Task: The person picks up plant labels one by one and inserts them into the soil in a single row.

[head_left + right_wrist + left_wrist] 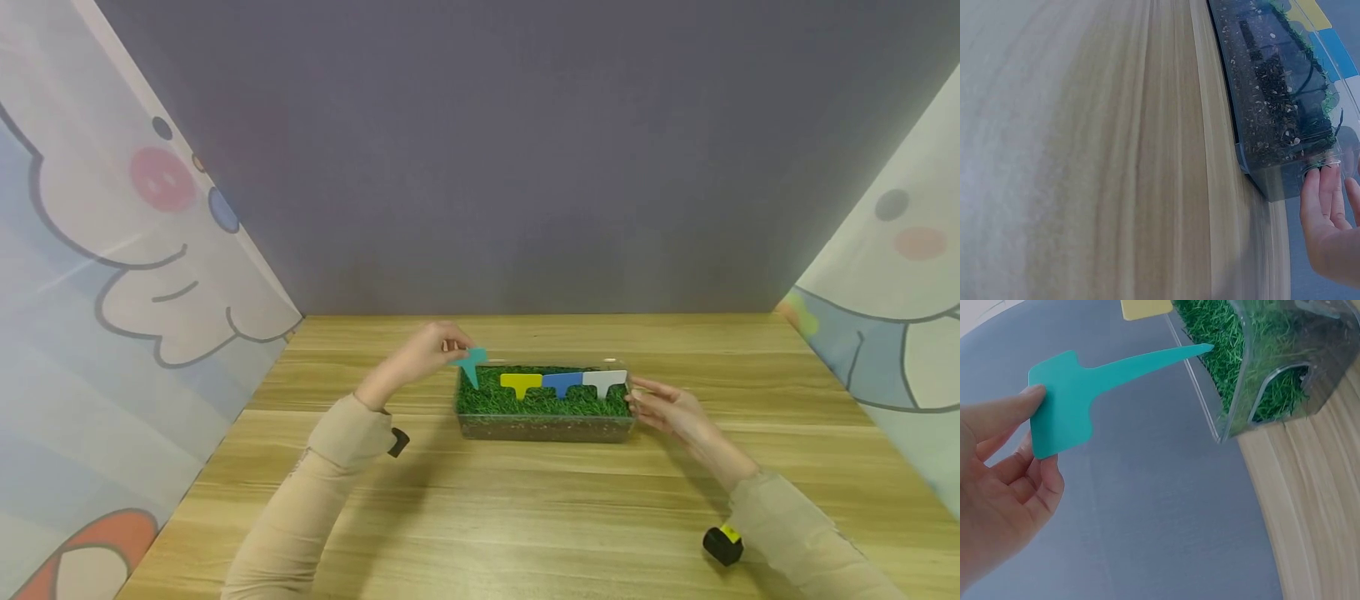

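Observation:
My left hand [433, 350] pinches a turquoise T-shaped plant label [1063, 403] by its wide head, between thumb and fingers. The label's pointed stem slants down over the left end of a clear plastic planter box [543, 429]; the tip is close to the green grass [487, 402] inside. A yellow label [521, 382], a blue label [562, 382] and a white label [604, 382] stand in a row in the grass. At the planter's right end my right hand [1335, 231] touches the wall with mostly straight fingers, their tips at the handle cutout.
The planter stands on a wood-grain table [480, 517] in front of a grey panel [480, 167]. Dark soil with pale bits [1272, 87] shows through its wall. Cartoon-printed sheets [112, 250] flank the table. A black wrist device [723, 546] hangs under the right sleeve.

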The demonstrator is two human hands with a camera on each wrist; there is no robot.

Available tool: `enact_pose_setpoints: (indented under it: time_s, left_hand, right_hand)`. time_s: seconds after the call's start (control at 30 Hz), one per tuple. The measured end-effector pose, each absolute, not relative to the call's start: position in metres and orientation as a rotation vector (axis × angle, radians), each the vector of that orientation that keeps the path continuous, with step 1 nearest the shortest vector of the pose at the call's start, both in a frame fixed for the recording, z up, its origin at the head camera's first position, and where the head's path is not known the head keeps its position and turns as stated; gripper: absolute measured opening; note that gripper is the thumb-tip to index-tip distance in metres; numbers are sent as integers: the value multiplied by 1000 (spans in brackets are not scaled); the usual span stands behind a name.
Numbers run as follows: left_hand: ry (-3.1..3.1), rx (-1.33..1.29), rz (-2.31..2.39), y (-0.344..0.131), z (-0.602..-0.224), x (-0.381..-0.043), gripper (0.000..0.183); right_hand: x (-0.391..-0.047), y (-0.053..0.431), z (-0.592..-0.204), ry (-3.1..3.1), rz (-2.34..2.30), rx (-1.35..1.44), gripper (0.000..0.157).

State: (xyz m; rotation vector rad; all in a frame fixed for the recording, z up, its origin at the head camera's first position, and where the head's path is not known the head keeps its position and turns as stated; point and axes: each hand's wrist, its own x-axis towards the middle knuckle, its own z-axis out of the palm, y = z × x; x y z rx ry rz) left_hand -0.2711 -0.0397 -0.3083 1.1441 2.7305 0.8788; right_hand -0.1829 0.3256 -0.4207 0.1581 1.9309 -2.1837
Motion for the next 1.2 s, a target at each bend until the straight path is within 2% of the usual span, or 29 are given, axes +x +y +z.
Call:
enact_pose_setpoints:
  time_s: [0.6,1.07,1.2]
  left_hand:
    - [2706,1167,851,-30,-320,-271,15]
    - [2708,1180,804,-26,-331,-270,15]
    - [2710,1194,792,-25,-334,-271,15]
  right_hand:
    - [-185,325,-421,1903,-2208,156,43]
    - [-184,326,-423,1913,-2203,156,48]
    - [-184,326,-423,1936,-2190,149,54]
